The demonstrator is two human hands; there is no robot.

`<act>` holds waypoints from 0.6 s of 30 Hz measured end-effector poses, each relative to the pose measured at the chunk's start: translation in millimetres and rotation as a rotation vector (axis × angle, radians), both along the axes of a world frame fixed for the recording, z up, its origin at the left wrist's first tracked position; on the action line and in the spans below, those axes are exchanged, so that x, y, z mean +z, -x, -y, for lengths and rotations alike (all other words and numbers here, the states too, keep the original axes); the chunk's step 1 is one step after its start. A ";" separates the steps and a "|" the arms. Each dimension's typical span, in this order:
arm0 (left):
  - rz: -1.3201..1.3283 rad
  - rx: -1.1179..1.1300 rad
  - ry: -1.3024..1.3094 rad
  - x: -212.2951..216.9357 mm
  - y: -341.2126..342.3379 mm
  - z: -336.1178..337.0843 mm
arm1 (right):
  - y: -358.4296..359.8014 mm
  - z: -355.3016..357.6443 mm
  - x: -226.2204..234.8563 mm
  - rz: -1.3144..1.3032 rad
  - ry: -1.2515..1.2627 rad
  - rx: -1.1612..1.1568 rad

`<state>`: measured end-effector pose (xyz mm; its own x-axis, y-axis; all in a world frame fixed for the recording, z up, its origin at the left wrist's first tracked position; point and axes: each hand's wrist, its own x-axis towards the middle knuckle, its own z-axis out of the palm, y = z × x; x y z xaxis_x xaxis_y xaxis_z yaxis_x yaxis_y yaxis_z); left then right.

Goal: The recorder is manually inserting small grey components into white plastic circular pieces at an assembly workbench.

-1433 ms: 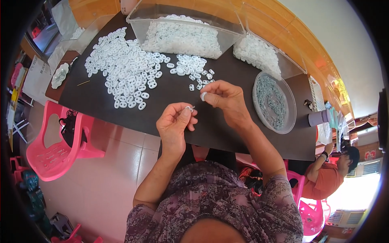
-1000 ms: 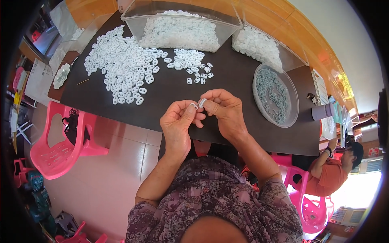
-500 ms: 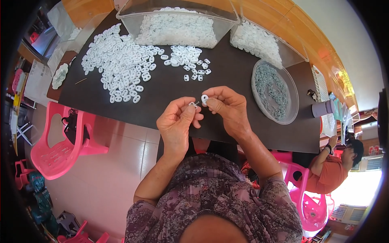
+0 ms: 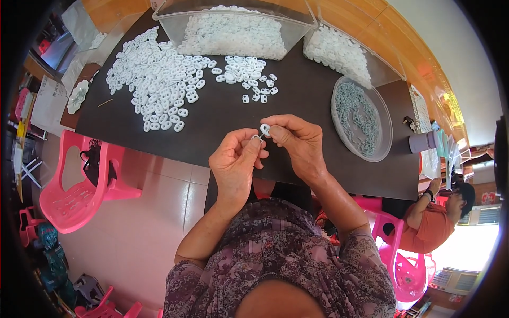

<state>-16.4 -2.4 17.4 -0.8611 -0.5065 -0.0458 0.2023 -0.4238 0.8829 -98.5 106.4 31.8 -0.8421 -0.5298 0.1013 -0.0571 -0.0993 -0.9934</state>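
Above the near part of the dark table, my left hand (image 4: 236,165) pinches a small white piece (image 4: 255,137) with a thin grey pin standing out of it; the fingers cover most of it. Right beside it, my right hand (image 4: 303,148) grips a white oval piece with holes (image 4: 265,128) between thumb and forefinger. The pin's tip meets or nearly meets the oval piece. Farther off lie a large heap of white two-hole ovals (image 4: 164,85) and a smaller pile of white pieces (image 4: 244,70). A round clear tub (image 4: 388,130) of small grey-green pins is to the right.
Two clear bins of white pieces, a large one (image 4: 294,37) and another (image 4: 389,74), stand along the back. A purple-grey cup (image 4: 419,143) is at the right edge. A pink chair (image 4: 74,204) stands left; a person in orange (image 4: 432,225) sits at the right.
My left hand has moved slightly right and up, bringing the pin up to the oval piece. The oval in my right hand has shifted a little left.
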 end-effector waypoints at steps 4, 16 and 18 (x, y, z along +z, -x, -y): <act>0.007 0.005 0.003 -0.9 0.5 -0.7 | -0.3 1.8 0.0 -0.079 -0.065 -0.008; -0.060 0.056 0.045 -11.4 2.6 -3.1 | -2.6 4.4 -5.0 -0.048 -0.044 0.022; -0.071 0.064 0.053 -13.7 3.2 -4.0 | -3.3 7.0 -8.7 -0.089 -0.042 0.010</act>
